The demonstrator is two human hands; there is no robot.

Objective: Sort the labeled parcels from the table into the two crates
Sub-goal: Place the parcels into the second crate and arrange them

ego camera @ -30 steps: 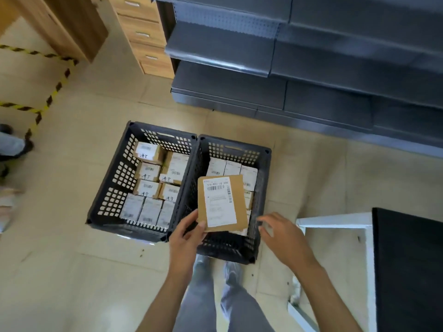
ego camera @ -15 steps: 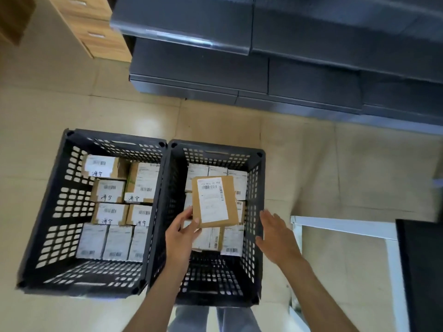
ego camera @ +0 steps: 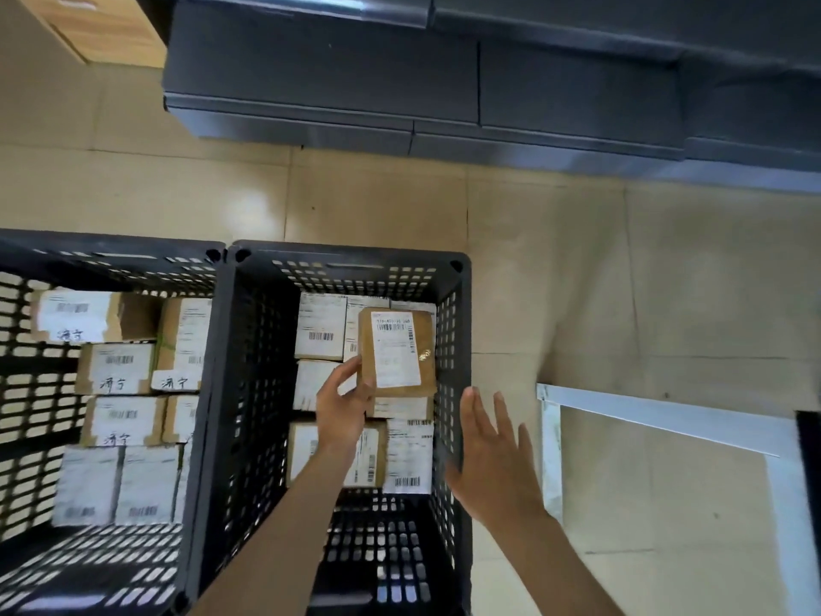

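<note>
1. Crates: two black perforated plastic crates side by side on the tiled floor, walls touching; left crate partly cut off by the frame edge, right crate in near-full view.
2. Parcels in left crate: about eight brown cardboard boxes with white labels visible, several with handwritten characters; exact count uncertain at the frame edge.
3. Parcels in right crate: roughly seven labelled boxes visible, packed toward the far end; some hidden under the hand and the held box, so the count is approximate.
4. Held parcel: one flat brown cardboard parcel with a white barcode label, inside the right crate's opening, above the packed boxes at the far right corner.
5. Left hand: fingers and thumb pinch the held parcel's lower left corner; parcel extends up and to the right of the hand.
6. Right hand: spread flat, fingers straight, holding nothing; beside the right crate's right wall, near the parcel but apart from it.
7. Surroundings: grey metal shelving unit behind the crates; white table frame at right.
</note>
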